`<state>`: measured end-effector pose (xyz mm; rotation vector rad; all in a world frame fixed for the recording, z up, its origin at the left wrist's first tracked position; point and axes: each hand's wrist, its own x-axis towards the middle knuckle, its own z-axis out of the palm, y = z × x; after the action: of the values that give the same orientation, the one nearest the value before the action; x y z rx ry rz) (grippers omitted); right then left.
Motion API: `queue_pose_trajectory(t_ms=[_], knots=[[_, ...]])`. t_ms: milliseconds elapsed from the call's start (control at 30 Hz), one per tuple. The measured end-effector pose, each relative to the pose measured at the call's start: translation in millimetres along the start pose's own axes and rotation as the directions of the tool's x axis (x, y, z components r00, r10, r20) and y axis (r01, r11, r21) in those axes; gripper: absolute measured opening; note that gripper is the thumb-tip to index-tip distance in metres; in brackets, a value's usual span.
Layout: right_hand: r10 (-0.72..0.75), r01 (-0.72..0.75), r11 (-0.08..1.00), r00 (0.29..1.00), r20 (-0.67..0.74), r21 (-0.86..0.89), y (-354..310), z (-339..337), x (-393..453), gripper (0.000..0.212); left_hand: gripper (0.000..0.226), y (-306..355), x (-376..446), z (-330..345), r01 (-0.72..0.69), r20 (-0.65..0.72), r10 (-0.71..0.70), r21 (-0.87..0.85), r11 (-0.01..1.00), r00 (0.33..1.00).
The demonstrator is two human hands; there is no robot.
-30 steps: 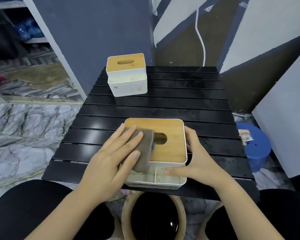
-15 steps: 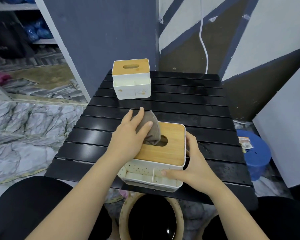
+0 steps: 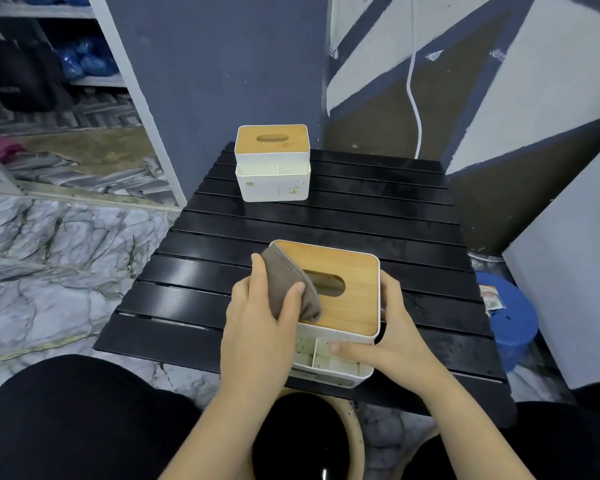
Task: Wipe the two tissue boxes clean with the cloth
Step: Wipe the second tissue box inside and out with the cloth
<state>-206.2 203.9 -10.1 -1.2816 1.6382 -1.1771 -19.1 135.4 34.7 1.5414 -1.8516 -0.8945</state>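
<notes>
A white tissue box with a wooden lid [image 3: 347, 289] sits at the near edge of the black slatted table [image 3: 326, 216]. My left hand [image 3: 260, 317] grips a folded brown cloth [image 3: 288, 282] against the lid's left part, beside the oval slot. My right hand [image 3: 388, 337] holds the box's right side, thumb on the front compartment rim. The front compartments show dark specks. A second white tissue box with a wooden lid [image 3: 272, 164] stands at the table's far left, with brownish marks on its front.
A round basin with dark contents [image 3: 305, 441] sits on the floor under the table's near edge, between my knees. A blue bucket [image 3: 510, 323] stands right of the table. A white cable [image 3: 414, 91] hangs down the wall behind.
My left hand has moved the cloth across the lid from the near left toward the far left corner and now grips it bunched. The near box has turned slightly. My right hand stays on it.
</notes>
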Motion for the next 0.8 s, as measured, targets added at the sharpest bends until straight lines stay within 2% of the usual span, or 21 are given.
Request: queue_pose_trajectory(t_ms=[133, 233, 467, 600, 700, 800], knots=[[-0.003, 0.003, 1.000, 1.000, 0.024, 0.005, -0.6, -3.2, 0.9, 0.117, 0.088, 1.3, 38.3, -9.0, 0.039, 0.131, -0.027, -0.092, 0.995, 0.991], [0.009, -0.009, 1.000, 0.999, 0.041, 0.000, -5.1, -4.0, 0.7, 0.115, 0.094, 6.7, 64.3, -13.1, 0.026, 0.195, -0.009, -0.088, 0.996, 0.981], [0.084, -0.079, 0.994, 0.994, 0.064, -0.082, -18.3, -25.0, 3.9, 0.122, 0.093, 5.6, 72.3, -7.0, -0.021, 0.210, 0.052, -0.149, 0.989, 0.976], [0.102, -0.097, 0.991, 0.993, 0.051, -0.097, -52.7, -33.1, 19.0, 0.102, 0.083, -2.2, 70.4, -3.3, -0.038, 0.190, 0.082, -0.224, 0.974, 0.978], [0.079, -0.075, 0.936, 0.997, -0.004, -0.344, -70.5, -28.8, 47.5, 0.097, 0.063, -8.3, 70.7, -1.3, -0.048, 0.159, 0.102, -0.313, 0.949, 0.982], [0.104, -0.074, 0.879, 0.994, 0.037, -0.472, -84.7, -11.8, 71.4, 0.069, 0.035, -13.5, 68.6, 0.8, -0.054, 0.063, 0.086, -0.401, 0.915, 0.994]])
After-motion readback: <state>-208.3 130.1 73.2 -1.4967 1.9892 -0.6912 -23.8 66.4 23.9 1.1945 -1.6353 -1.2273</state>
